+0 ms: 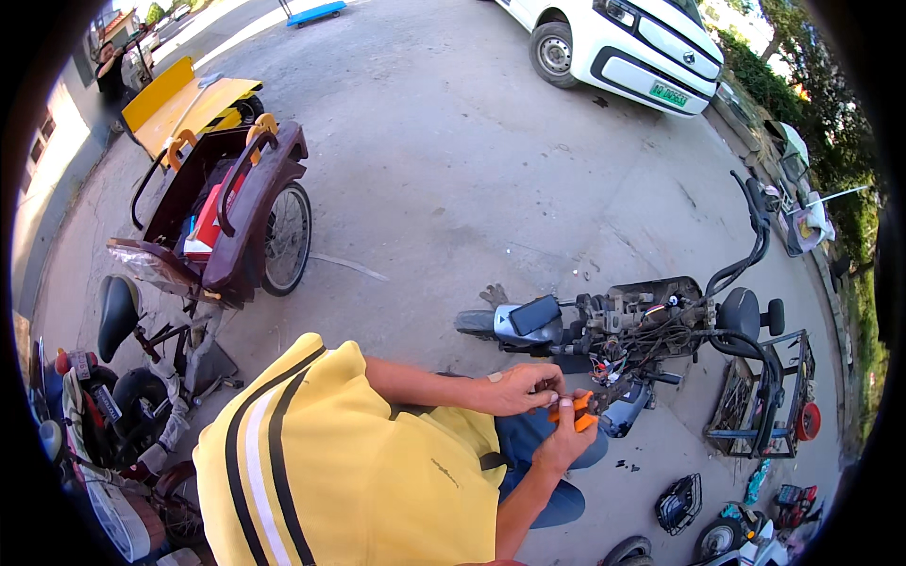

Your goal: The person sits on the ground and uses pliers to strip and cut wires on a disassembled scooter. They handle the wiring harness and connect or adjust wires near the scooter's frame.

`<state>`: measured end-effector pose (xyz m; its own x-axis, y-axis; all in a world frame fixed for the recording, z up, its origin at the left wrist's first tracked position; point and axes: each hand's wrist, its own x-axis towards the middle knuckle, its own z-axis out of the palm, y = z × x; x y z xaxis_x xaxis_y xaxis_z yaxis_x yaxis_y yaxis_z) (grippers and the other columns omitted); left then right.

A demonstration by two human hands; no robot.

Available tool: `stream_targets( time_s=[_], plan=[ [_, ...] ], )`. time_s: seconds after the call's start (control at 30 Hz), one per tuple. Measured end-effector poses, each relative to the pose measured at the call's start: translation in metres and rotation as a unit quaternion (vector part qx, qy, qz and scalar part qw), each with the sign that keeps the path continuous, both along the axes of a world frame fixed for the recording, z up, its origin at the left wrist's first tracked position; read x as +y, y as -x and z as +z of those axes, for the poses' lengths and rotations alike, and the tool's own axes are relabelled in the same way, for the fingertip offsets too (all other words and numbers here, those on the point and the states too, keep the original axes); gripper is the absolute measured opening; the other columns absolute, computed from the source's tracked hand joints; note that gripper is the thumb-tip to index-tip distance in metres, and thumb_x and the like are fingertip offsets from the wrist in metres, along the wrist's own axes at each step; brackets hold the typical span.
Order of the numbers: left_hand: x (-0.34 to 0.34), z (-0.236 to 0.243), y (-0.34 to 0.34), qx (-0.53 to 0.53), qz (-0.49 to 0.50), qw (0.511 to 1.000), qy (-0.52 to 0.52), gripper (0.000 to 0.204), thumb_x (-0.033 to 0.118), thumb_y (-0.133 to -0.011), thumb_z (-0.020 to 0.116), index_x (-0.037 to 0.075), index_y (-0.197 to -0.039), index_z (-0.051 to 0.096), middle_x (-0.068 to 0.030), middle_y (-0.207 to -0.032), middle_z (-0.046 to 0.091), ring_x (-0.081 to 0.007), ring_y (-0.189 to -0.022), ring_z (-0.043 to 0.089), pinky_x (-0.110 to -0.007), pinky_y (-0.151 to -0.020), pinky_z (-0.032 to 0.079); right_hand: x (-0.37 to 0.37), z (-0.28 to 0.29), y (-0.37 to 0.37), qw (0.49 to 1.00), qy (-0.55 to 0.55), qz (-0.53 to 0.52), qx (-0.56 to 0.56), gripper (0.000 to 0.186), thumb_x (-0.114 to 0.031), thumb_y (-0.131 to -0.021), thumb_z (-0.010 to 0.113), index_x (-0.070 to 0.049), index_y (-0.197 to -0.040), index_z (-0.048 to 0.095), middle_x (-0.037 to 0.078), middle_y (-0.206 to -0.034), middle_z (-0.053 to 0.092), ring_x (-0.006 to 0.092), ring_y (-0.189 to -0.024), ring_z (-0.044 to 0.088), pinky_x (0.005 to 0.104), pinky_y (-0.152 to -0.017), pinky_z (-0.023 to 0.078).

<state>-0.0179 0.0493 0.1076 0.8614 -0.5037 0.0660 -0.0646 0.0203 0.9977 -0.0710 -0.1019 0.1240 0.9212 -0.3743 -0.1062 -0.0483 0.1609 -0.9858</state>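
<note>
My left hand (527, 389) is closed, fingertips pinched together around something too small to make out. Just below it, my right hand (564, 440) grips orange-handled pliers (586, 421), thumb up near my left fingertips. The jaws are hard to separate from the dark parts behind. Beyond my hands stands a partly stripped electric scooter (642, 316), its frame uncovered and a tangle of wires (609, 363) hanging out on the near side. A dark phone-like rectangle (534, 315) lies on its silver-grey rear panel.
A maroon cargo tricycle (247, 226) stands at the left, a yellow flatbed cart (193, 108) behind it. Parked bikes (123, 406) crowd the lower left. A white van (632, 47) is at the far right. A metal crate (755, 401) and a black basket (679, 504) sit right.
</note>
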Motion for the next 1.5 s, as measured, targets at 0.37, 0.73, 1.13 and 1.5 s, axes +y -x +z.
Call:
stream_targets(
  time_s=[0.37, 0.73, 1.13, 1.5],
  plan=[
    [-0.036, -0.022, -0.047, 0.059, -0.162, 0.982, -0.076, 0.013, 0.009, -0.098, 0.068, 0.0, -0.107, 0.063, -0.0061, -0.1, 0.068, -0.0129, -0.09, 0.068, -0.029, -0.076, 0.057, -0.028, -0.041, -0.001, 0.991, -0.016, -0.119, 0.06, 0.017, -0.002, -0.092, 0.069, 0.0, -0.108, 0.065, 0.001, -0.092, 0.065, 0.0076, -0.08, 0.06, 0.0236, -0.071, 0.051],
    [-0.054, -0.055, -0.072, 0.29, -0.287, 0.913, -0.007, 0.016, 0.013, -0.103, 0.064, 0.001, -0.113, 0.06, -0.006, -0.094, 0.066, -0.0119, -0.077, 0.063, -0.028, -0.066, 0.054, -0.034, -0.033, -0.004, 0.961, -0.039, -0.252, 0.106, 0.017, 0.0, -0.093, 0.068, 0.0, -0.11, 0.063, 0.003, -0.091, 0.064, 0.009, -0.075, 0.059, 0.0246, -0.068, 0.05],
    [-0.065, -0.05, -0.115, 0.386, -0.195, 0.901, -0.022, 0.019, 0.021, -0.105, 0.062, 0.004, -0.112, 0.058, -0.0069, -0.082, 0.066, -0.0143, -0.071, 0.062, -0.028, -0.062, 0.05, -0.034, -0.037, -0.024, 0.946, 0.011, -0.275, 0.173, 0.025, -0.007, -0.097, 0.067, 0.002, -0.12, 0.063, 0.003, -0.096, 0.066, 0.01, -0.087, 0.059, 0.0261, -0.079, 0.05],
    [-0.063, -0.028, -0.138, 0.428, -0.126, 0.893, 0.06, 0.015, 0.014, -0.101, 0.065, 0.005, -0.112, 0.06, -0.0063, -0.106, 0.063, -0.0169, -0.095, 0.064, -0.038, -0.087, 0.058, -0.042, -0.035, -0.051, 0.966, 0.111, -0.157, 0.173, 0.026, -0.013, -0.097, 0.069, 0.001, -0.118, 0.063, 0.013, -0.1, 0.067, 0.0254, -0.087, 0.067, 0.0353, -0.077, 0.052]
  ],
)
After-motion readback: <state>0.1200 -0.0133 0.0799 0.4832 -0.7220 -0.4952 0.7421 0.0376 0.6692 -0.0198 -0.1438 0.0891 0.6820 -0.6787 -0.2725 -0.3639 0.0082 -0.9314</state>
